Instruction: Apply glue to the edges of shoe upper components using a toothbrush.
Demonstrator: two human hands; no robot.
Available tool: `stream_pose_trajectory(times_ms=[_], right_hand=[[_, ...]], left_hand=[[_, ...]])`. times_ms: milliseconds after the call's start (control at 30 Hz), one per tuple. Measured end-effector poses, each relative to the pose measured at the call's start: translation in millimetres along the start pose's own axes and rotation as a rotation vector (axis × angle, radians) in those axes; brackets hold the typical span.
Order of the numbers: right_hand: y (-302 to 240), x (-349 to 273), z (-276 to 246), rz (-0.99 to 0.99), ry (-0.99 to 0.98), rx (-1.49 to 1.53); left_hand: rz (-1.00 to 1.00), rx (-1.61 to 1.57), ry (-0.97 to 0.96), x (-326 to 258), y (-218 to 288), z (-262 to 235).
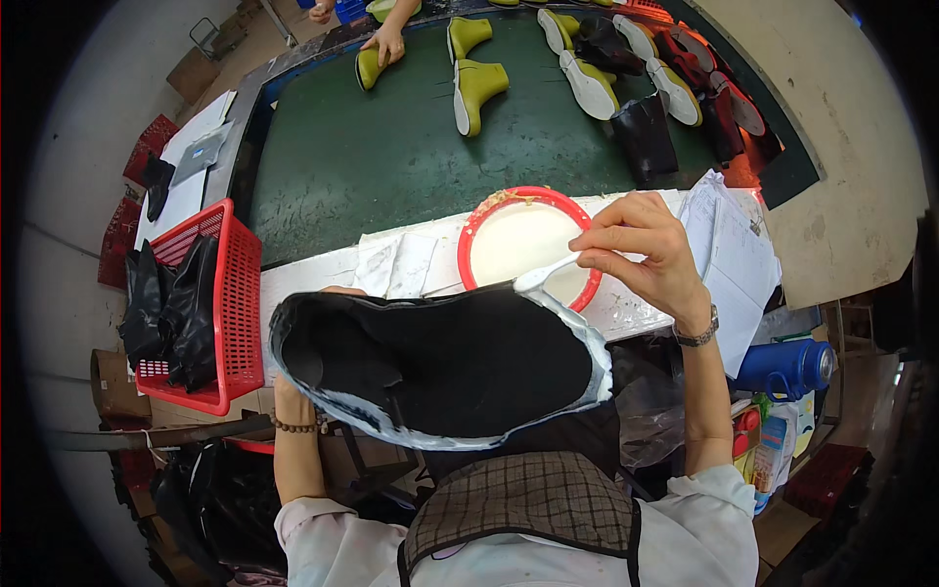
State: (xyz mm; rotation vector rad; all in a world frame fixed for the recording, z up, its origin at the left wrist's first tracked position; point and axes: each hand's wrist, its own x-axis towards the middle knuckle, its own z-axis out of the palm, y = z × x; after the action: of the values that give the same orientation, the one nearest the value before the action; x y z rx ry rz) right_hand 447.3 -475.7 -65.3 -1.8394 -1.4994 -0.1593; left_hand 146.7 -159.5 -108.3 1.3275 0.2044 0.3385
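A black boot upper (460,367), its underside facing me, is held up in front of my chest. Wet white glue (599,377) coats its rim. My left hand (344,291) supports it from behind at the left end; most of that hand is hidden, with only a bit showing past the far edge. Between the thumb and fingers of my right hand (641,249) is a slim white brush (550,270), whose tip touches the far right rim of the upper. Just beyond stands a red-rimmed bowl (468,245) of creamy white liquid.
A red basket (235,313) of black uppers stands left. On the green table (342,176) lie yellow-green boot lasts (479,93) and boots with white soles (587,86). A co-worker's hand (387,44) grips another last. Right are papers (729,254) and a blue flask (782,368).
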Motion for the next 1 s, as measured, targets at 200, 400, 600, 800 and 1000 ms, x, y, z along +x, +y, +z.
stream_pose_trajectory(times_ms=[200,400,600,800,1000], right_hand=[[-4.7,17.0,4.9,-0.140,0.043,0.100],[-8.8,28.8,8.0,-0.176,0.036,0.172],[-11.5,36.4,10.2,-0.173,0.015,0.215],[-12.4,40.8,12.8,-0.179,-0.022,0.149],[-16.4,55.7,16.3,-0.242,-0.023,0.110]], left_hand=[[-0.146,-0.173,0.008,-9.4,-38.1,-36.8],[-0.115,-0.003,-0.094,-1.2,-58.9,-22.9],[-0.237,0.073,-0.122,11.4,-34.2,15.6],[-0.219,0.257,-0.201,19.0,-7.7,59.5],[-0.564,0.207,-0.304,21.1,-6.3,79.0]])
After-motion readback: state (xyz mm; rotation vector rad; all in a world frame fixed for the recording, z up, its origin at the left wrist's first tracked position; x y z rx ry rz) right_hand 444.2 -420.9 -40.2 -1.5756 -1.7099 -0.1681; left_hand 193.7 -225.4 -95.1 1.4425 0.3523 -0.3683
